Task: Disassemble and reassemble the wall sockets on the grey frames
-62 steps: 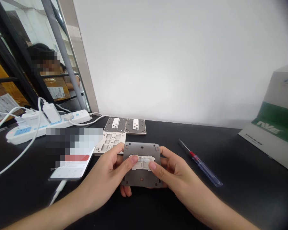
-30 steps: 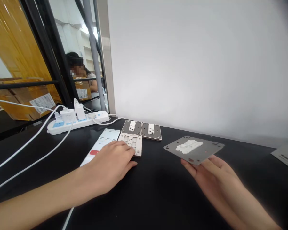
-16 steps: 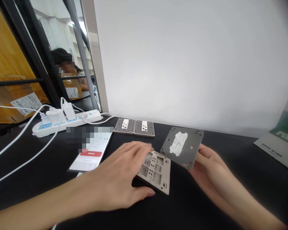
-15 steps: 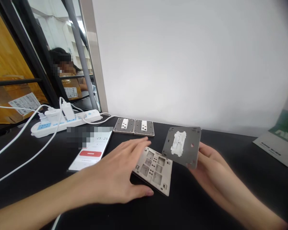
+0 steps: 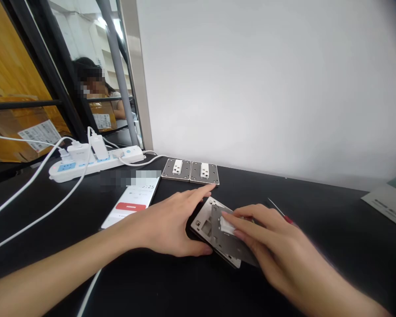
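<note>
My left hand [image 5: 171, 226] is curled around the left side of a square, light metallic panel [image 5: 202, 219], thumb along the near edge and fingers at the far corner. Over that panel my right hand [image 5: 270, 237] holds a thin dark-grey square plate [image 5: 227, 245], gripping it by the raised white piece [image 5: 226, 225] in its middle. The plate lies skewed across the panel, overhanging its right side; I cannot tell whether it is seated. Behind them, two finished-looking grey plates [image 5: 176, 169] with white inserts lie side by side.
A thin tool with a red part [image 5: 288, 220] lies partly behind my right hand. At left are a lit phone [image 5: 132, 200], a white power strip [image 5: 99, 163] and cables. A white wall [image 5: 267, 88] rises behind; a person sits beyond the rack.
My right hand has brought the grey plate left and down onto the panel, its grip shifting from the plate's edge to the white piece. The red-marked tool is now visible.
</note>
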{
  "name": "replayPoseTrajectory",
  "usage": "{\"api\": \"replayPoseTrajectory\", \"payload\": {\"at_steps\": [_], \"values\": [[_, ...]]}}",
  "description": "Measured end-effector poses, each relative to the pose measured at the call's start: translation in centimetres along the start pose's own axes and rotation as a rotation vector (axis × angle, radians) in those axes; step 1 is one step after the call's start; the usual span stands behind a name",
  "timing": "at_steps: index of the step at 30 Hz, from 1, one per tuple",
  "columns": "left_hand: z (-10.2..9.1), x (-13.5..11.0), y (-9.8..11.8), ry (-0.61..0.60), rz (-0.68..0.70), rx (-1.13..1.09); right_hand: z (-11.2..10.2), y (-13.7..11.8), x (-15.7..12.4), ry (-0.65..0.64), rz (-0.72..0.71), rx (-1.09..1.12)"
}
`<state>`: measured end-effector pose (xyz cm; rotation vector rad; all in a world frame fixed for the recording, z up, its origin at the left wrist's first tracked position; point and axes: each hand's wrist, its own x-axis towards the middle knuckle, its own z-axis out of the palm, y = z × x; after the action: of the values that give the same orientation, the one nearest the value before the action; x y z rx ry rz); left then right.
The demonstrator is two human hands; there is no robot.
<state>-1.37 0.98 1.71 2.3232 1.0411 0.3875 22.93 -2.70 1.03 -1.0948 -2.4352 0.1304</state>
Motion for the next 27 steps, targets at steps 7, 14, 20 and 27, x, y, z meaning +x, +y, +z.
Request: {"api": "replayPoseTrajectory", "payload": {"at_steps": [7,14,20,27], "values": [[0.2,0.5,0.3,-0.014,0.049,0.048,0.6,0.0,0.3,0.012,-0.082,-0.193],[0.5,-0.6,0.6,0.037,-0.026,0.102,0.7,0.0,0.6,-0.007,-0.12,-0.204],[0.4,-2.4,0.9,0.01,-0.144,0.01,0.5,-0.5,0.7,-0.003,-0.133,-0.186],[0.9,-1.9,0.7,0.031,-0.167,-0.084,1.0,-1.6,1.0,0.06,-0.23,-0.192]]}}
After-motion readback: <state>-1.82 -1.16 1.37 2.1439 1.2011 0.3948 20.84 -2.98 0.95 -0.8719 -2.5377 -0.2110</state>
